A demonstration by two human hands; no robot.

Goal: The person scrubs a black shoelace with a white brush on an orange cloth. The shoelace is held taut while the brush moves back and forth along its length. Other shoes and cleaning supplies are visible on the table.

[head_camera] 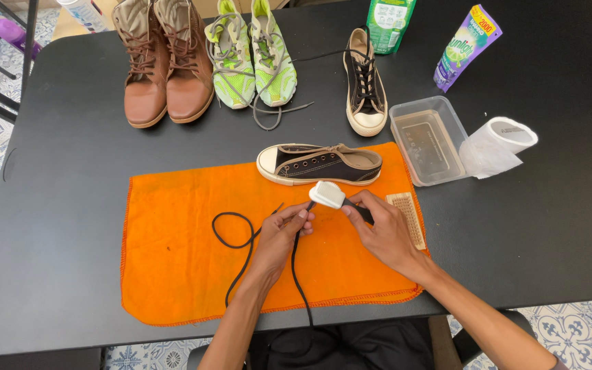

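My left hand [284, 229] pinches a black shoelace [236, 241] that loops over the orange cloth [173, 267] and trails off the table's front edge. My right hand [384, 229] grips a small brush with a white head [328, 194], whose head rests against the lace just above my left fingertips. A black low-top sneaker without its lace [320, 164] lies on its side on the cloth just beyond both hands. A wooden brush [407, 216] lies on the cloth's right edge, partly under my right hand.
On the black table [56, 205] stand brown boots [162, 65], green running shoes [255, 58] and a second black sneaker [364, 85]. A clear plastic tub of water [427, 140], a paper roll [498, 144] and two pouches [466, 46] sit at the right.
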